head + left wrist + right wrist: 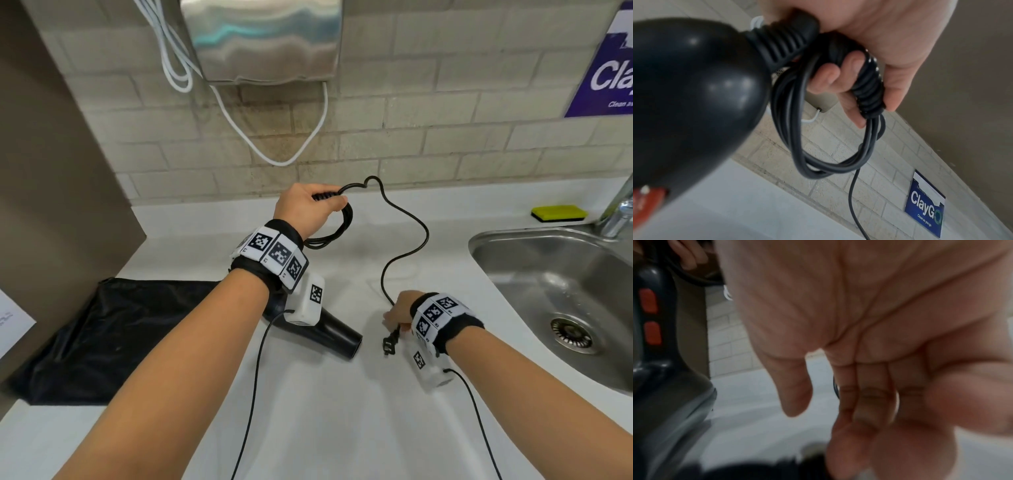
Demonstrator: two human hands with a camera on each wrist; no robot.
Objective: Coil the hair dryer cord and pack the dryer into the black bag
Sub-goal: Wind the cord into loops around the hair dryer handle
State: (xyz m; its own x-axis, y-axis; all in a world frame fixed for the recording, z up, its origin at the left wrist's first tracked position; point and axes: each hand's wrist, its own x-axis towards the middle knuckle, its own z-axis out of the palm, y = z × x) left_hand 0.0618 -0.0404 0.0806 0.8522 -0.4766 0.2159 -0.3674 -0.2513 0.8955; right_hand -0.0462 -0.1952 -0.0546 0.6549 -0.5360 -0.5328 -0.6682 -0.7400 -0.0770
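My left hand [310,207] is raised over the white counter and grips several loops of the black cord [344,222] together with the ribbed cord end of the hair dryer. In the left wrist view my fingers [851,68] curl round the coil [818,168]. The black hair dryer [337,334] hangs under that wrist, nozzle pointing right; whether it touches the counter is unclear. The loose cord [421,240] snakes down to my right hand [397,315], which pinches it just above the plug [390,344]. The black bag [113,335] lies flat at the left.
A steel sink [513,246] with a tap [620,212] fills the right side, and a yellow sponge [559,212] sits behind it. A metal hand dryer [263,37] with white cables [274,154] hangs on the tiled wall. A brown panel [51,171] bounds the left.
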